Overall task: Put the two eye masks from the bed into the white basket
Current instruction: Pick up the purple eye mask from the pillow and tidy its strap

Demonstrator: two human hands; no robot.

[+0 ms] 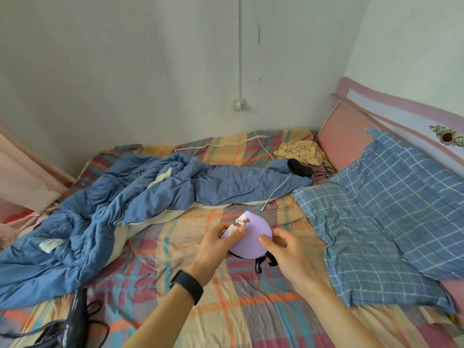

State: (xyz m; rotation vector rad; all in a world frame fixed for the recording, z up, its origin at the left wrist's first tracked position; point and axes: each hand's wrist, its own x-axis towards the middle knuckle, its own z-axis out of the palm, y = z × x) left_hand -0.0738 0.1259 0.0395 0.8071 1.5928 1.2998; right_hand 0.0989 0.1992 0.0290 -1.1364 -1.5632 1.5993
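Note:
A purple eye mask (251, 237) with a cartoon print and a black strap hanging below it is held just above the plaid bed sheet (226, 310) at the middle of the view. My left hand (221, 244) pinches its left edge, a black band on that wrist. My right hand (283, 249) holds its right edge. A black eye mask (300, 167) lies far back on the bed, on the blue quilt's end near the headboard. No white basket is in view.
A crumpled blue quilt (113, 209) covers the bed's left half. Blue checked pillows (389, 222) lie at the right against a pink headboard (351, 126). A white cable (276, 189) crosses the quilt. A black bag (75, 322) sits at the lower left. Yellow cloth (301, 151) lies in the far corner.

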